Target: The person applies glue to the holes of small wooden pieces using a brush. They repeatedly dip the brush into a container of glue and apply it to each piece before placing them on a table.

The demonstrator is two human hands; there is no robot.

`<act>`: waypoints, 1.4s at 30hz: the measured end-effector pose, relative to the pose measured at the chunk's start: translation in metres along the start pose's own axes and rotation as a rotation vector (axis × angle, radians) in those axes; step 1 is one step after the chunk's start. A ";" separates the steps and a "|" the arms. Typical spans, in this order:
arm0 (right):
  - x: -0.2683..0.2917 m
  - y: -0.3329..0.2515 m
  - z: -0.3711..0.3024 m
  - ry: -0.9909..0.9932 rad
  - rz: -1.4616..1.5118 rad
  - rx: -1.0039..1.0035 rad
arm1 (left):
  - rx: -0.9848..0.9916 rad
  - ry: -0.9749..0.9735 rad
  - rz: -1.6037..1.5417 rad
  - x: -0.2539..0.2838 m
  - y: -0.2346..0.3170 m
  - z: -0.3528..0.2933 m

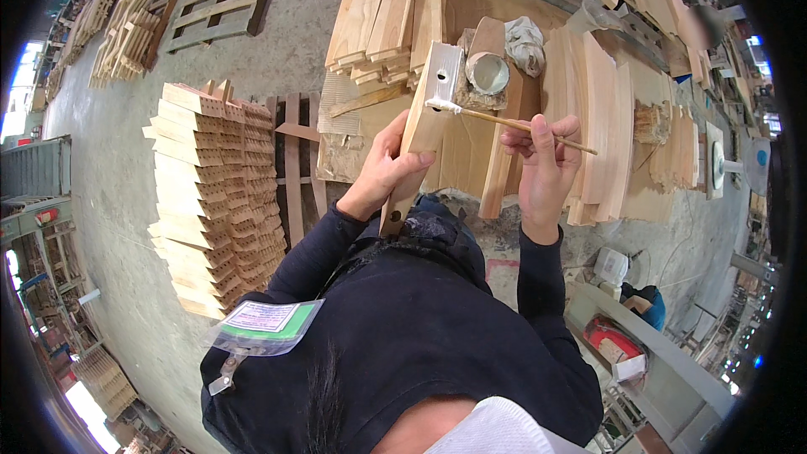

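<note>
Before a brown work surface point(458, 160), a left hand point(391, 166) grips a pale, squared wooden bar point(423, 133) around its middle, thumb across the near face, the far end raised and tilted away from the body. White, wet-looking paste point(450, 59) coats that end around a dark drilled hole point(441, 76). Right hand point(545, 160) pinches a thin, tan wooden stick point(521, 124) between thumb and fingers; its white-clotted tip touches the bar's coated end. Main risk, judged from the blob there: too heavy a load could sag down the side or clog the hole. Second: the pinch sits far back from the tip, so a small wrist slip would likely drag paste onto clean wood. Left fingers lie below the coating; a run of paste could reach them and loosen the hold. A white-crusted, round pot point(488, 74) appears just beside the coated end; whether the two touch cannot be told, but a careless swing might knock it. Pale, flat stacked boards point(382, 17) lie near, exposed to drips should the bar swing their way.
</note>
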State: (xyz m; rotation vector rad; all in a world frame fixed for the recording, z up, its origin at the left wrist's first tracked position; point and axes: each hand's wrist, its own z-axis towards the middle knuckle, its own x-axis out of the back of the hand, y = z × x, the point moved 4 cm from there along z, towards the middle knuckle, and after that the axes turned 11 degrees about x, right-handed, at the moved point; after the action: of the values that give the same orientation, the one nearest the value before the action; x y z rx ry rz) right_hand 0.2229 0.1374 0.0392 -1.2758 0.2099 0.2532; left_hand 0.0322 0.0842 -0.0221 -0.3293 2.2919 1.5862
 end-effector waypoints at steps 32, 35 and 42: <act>-0.035 -0.080 0.064 -0.450 -0.342 0.411 | -0.016 0.063 0.000 -0.001 0.001 0.001; -0.052 -0.082 0.065 -0.573 -0.552 0.477 | -0.028 0.080 -0.006 -0.001 0.001 0.001; -0.076 -0.080 0.070 -0.712 -0.624 0.457 | -0.056 0.111 -0.031 -0.004 -0.001 0.002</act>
State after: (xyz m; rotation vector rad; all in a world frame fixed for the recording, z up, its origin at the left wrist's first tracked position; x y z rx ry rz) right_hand 0.1758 0.1781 0.1542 -0.6861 -0.6983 0.0961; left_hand 0.0360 0.0855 -0.0218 -0.4762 2.3148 1.6585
